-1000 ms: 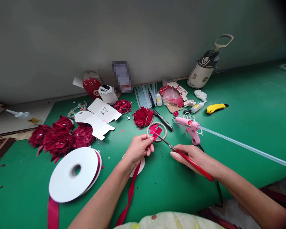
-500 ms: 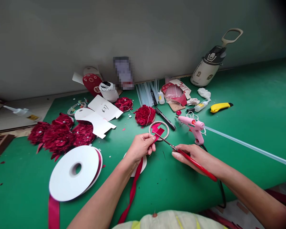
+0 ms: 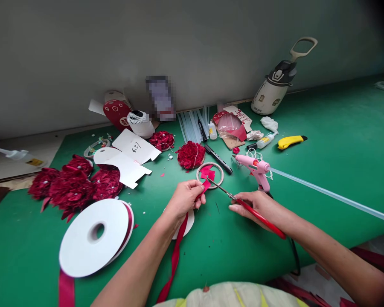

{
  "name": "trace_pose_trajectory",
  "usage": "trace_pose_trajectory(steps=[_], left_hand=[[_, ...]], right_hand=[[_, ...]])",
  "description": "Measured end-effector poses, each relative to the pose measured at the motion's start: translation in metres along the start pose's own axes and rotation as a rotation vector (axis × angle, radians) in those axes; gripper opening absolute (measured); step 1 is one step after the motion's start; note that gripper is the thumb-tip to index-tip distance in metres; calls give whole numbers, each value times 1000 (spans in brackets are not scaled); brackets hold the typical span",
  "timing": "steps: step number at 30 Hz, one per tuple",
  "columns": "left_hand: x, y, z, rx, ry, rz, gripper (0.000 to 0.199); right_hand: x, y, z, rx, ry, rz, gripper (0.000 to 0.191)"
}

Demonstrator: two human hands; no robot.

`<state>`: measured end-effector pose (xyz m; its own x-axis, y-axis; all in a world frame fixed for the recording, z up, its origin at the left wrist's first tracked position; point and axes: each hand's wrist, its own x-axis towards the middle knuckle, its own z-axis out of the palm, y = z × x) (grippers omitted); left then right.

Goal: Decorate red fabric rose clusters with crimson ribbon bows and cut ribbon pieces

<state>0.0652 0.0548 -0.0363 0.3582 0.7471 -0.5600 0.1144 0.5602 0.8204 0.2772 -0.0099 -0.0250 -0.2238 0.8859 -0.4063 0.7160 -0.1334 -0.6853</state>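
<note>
Pinched in my left hand (image 3: 187,197) is the end of a red ribbon (image 3: 176,260), whose length trails down toward my lap. My right hand (image 3: 257,209) grips red-handled scissors (image 3: 222,190), their blade tips right by the ribbon end. Just past the fingers lies a ring of tape (image 3: 222,174), with small cut ribbon pieces (image 3: 208,172) inside it. Under my left wrist a white disc (image 3: 188,225) is partly hidden. A large white ribbon spool (image 3: 80,238) lies to the left.
Red fabric flowers (image 3: 72,187) and white card (image 3: 136,147) sit at left; another flower (image 3: 191,154) is ahead. Right of the scissors rests a pink glue gun (image 3: 254,166) with a long glue stick. Behind are a marker (image 3: 218,159), yellow cutter (image 3: 291,142) and bottle (image 3: 270,94).
A small ribbon piece has come off the held end and now lies inside the tape ring. The scissors stay close to the ribbon. The whole view has shifted slightly.
</note>
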Motion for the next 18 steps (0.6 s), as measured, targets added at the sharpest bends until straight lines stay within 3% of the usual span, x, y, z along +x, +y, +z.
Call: trace_pose_trajectory(steps=[5,12,18], left_hand=[[-3,1,-5,-58,41,49,7],[-6,3,-2,-139,117,80,32],[-8,1,-2,-170,112,94,10]], right_hand=[[-1,-2,-3,-6,-28,-13,44],[-9,-8,-11,-6,-109,6,41],[-19,-14,-12,11,-92,-14,39]])
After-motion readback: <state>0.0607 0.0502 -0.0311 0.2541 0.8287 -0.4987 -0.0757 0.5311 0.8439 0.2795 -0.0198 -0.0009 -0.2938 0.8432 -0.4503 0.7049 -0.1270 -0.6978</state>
